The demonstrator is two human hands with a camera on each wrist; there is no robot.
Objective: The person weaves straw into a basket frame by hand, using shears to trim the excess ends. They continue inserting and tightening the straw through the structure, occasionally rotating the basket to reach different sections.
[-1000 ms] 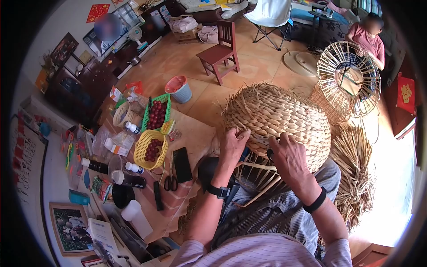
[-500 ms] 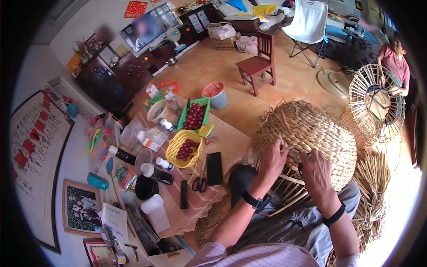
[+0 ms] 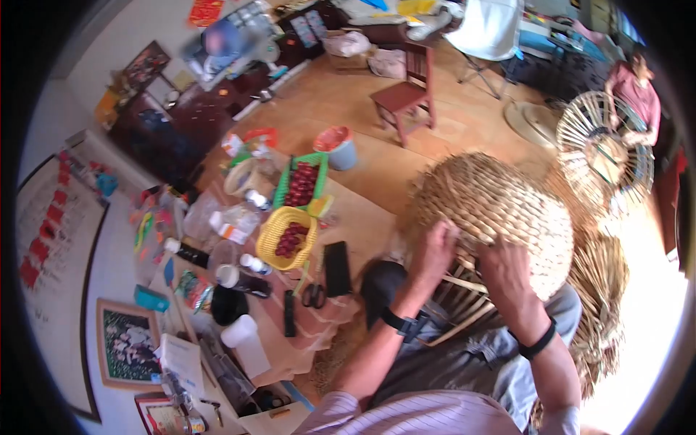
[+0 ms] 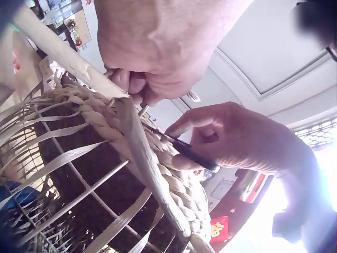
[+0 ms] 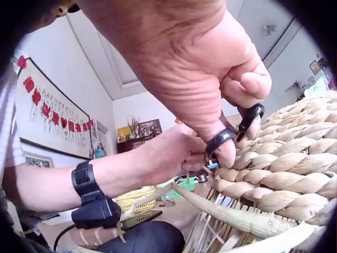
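Note:
An upturned woven straw basket with thick braided sides rests against my lap. My left hand is at the lower edge of the weave, fingers curled and pinching a straw strand there. Close beside it, my right hand holds small black-handled scissors, with finger and thumb through the loops. In the left wrist view, the scissors' blades lie against the braid near the left fingertips. A long pale strip runs along the rim, and thin bare ribs extend beyond the weave.
To the left, a table holds a yellow basket and a green basket of red fruit, a phone, another pair of scissors and bottles. A straw bundle stands at right. Across the room, a person holds an open frame.
The head view has swung, shifting the scene sideways. Both hands stay at the basket's edge, close together. The person across the room has turned their head aside.

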